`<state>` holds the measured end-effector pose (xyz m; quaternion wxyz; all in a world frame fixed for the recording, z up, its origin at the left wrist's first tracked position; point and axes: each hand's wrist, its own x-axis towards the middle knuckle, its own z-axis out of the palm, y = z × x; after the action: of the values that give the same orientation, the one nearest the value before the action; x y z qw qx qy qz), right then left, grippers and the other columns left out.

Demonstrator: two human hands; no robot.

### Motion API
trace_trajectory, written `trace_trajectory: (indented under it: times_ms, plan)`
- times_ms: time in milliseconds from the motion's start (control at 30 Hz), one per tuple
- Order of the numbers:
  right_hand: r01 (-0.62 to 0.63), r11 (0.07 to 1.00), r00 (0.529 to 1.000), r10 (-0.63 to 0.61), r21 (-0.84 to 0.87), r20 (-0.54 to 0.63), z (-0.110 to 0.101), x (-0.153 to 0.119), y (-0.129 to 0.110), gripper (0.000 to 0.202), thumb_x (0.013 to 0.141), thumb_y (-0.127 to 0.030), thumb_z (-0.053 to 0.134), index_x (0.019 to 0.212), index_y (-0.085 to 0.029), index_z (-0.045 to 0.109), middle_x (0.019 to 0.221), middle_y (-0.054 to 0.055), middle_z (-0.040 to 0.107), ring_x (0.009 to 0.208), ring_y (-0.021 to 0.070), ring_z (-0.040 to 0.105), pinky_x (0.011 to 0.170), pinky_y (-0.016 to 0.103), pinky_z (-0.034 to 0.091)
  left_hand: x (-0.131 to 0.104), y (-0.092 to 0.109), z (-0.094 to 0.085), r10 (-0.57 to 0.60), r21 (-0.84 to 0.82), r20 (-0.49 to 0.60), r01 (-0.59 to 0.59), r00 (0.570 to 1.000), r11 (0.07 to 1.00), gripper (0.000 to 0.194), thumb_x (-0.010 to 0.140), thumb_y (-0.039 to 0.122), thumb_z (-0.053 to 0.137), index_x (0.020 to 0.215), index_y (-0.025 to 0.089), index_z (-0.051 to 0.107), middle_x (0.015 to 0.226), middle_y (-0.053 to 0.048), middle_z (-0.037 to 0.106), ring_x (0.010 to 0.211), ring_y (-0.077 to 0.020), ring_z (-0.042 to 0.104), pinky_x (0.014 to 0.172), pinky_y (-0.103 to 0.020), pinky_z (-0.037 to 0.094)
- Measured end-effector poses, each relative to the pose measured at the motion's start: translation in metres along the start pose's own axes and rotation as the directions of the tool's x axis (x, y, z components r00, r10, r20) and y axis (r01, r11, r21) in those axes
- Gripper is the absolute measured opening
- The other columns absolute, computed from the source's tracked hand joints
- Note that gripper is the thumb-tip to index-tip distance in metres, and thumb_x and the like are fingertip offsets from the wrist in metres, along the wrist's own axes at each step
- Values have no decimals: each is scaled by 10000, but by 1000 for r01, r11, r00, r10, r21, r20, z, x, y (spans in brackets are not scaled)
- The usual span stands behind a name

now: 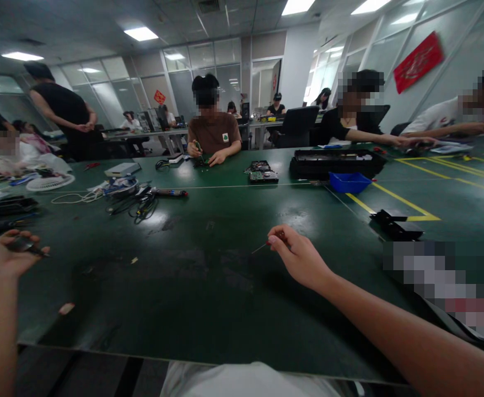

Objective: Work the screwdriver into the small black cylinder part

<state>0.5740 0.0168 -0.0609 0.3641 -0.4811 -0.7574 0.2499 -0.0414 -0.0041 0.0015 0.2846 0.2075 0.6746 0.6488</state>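
My right hand [294,251] is closed around a small screwdriver [260,248] with a red handle; its thin shaft points left, above the green tabletop [192,303]. At the left edge, my left hand [8,256] has its fingers wrapped round a dark tool [26,245] with a pointed tip, its exact kind unclear. Two small pale scraps lie on the table, one [134,260] near the middle left and one [66,309] closer to the front edge.
Tangled cables [143,203], a white round grille [50,182], circuit boards [262,172], a long black casing [337,162] and a blue tray [349,182] lie farther back. Black parts [396,225] sit at the right. A person [217,132] works across the table.
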Motion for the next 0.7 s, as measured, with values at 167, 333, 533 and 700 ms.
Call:
trace_trajectory:
  times_ms: [167,333,533,700]
  plan:
    - [4,1000,1000,-4,-2,-9,0,0,2,193,1006,-357,447,1005,-218,580,850,33,683,799,200,655,704,332,475,-67,25,77,-19,-173,-121,-2,992,985,201,811,-31,348,733,133,434,627,8,469,620,-139,453,832,-426,414]
    - [0,1000,1000,0,1,-23,-2,-1,1,205,1008,-373,446,1021,-223,584,853,36,685,812,207,663,692,331,481,-106,25,140,0,-241,217,54,976,969,186,749,-30,405,783,134,487,675,-2,478,647,-146,461,779,-385,407]
    - [0,1000,999,-1,-5,-39,-3,-1,0,195,1005,-370,451,1021,-228,584,855,32,689,816,206,667,700,332,485,-147,5,213,-7,-206,595,160,804,965,245,604,47,462,822,138,527,729,-37,491,653,-170,493,623,-315,428]
    - [-15,1000,998,15,-7,-66,-3,-2,-1,193,1004,-372,455,1022,-230,585,863,32,686,825,205,662,721,340,485,-193,-19,261,-33,-116,757,184,653,976,252,603,70,508,837,143,564,734,-33,502,646,-159,511,585,-276,439]
